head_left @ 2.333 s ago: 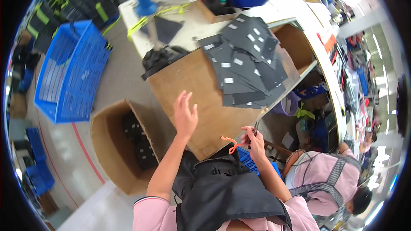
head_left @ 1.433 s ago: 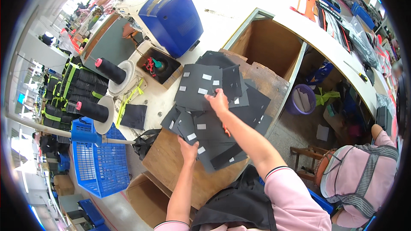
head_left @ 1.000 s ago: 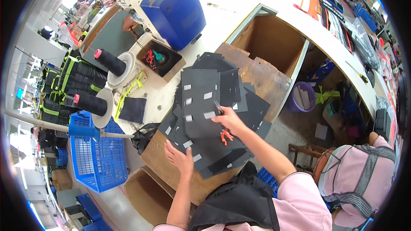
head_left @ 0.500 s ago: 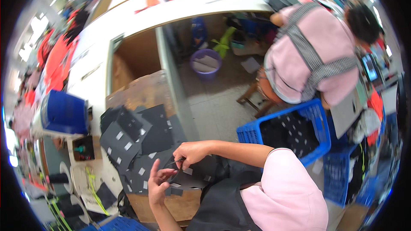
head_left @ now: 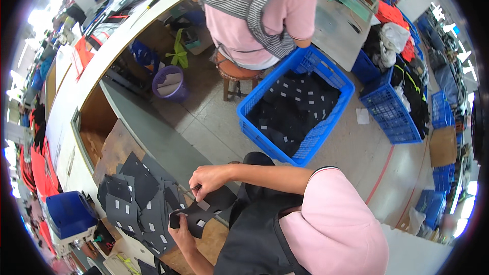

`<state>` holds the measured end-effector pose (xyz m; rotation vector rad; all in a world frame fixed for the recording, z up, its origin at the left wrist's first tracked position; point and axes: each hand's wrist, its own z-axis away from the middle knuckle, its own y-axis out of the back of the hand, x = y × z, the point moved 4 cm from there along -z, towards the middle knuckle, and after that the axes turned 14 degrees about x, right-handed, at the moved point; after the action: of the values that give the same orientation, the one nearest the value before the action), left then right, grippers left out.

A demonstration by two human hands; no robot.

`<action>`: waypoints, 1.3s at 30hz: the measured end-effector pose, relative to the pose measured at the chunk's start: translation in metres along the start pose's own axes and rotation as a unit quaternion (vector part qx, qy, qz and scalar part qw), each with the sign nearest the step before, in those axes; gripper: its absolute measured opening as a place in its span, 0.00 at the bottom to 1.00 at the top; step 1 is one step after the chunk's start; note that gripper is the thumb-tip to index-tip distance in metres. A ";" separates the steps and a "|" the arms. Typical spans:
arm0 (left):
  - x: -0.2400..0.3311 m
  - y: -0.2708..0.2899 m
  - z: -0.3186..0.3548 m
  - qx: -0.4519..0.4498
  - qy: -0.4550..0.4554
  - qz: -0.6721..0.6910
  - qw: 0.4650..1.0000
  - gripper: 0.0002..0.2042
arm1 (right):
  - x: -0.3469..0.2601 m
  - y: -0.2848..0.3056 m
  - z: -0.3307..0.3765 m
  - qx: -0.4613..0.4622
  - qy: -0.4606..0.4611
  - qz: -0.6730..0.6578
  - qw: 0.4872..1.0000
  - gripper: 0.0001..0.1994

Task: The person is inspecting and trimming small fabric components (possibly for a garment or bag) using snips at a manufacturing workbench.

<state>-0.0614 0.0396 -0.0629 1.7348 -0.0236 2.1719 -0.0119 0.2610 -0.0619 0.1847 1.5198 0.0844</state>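
Note:
My left hand [head_left: 181, 232] is closed on the near-left edge of a black fabric piece [head_left: 220, 204] that carries small white labels. The piece is bent up and spans from that hand toward my lap. Above its far edge, my right hand [head_left: 208, 179] is closed round a small dark tool [head_left: 196, 188]; too little of it shows to tell its kind. To the left of both hands, a loose pile of similar black pieces [head_left: 152, 214], many with white labels, lies on a worn wooden board [head_left: 118, 147].
A blue crate [head_left: 244, 122] full of labelled black pieces stands on the floor to the right. Beyond it a person [head_left: 254, 15] in pink sits on a stool [head_left: 235, 69]. A purple bin [head_left: 170, 84] stands under the white table [head_left: 69, 117]. A blue-covered machine [head_left: 70, 214] sits left.
My view has swung to the right, bringing the whole crate in. The left hand, earlier with fingers spread, now grips a black piece. The right hand still holds the small tool.

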 end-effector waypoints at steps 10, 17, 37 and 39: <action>0.032 -0.030 0.021 0.082 -0.002 0.074 0.994 0.06 | -0.065 0.017 0.052 0.414 0.262 0.272 0.828 0.08; 0.042 -0.035 0.015 0.064 0.147 0.217 0.963 0.07 | -0.053 -0.023 0.012 0.245 0.092 0.148 0.954 0.16; 0.046 0.021 0.032 0.292 0.131 0.323 0.891 0.10 | -0.091 -0.069 -0.041 -0.006 0.338 0.177 0.924 0.17; 0.044 0.025 0.033 0.288 0.145 0.316 0.892 0.11 | -0.087 -0.075 -0.045 -0.011 0.328 0.154 0.932 0.17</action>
<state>-0.0455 0.0198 -0.0078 1.8390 0.1730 3.1631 -0.0653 0.1752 0.0093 0.4040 2.1449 0.4504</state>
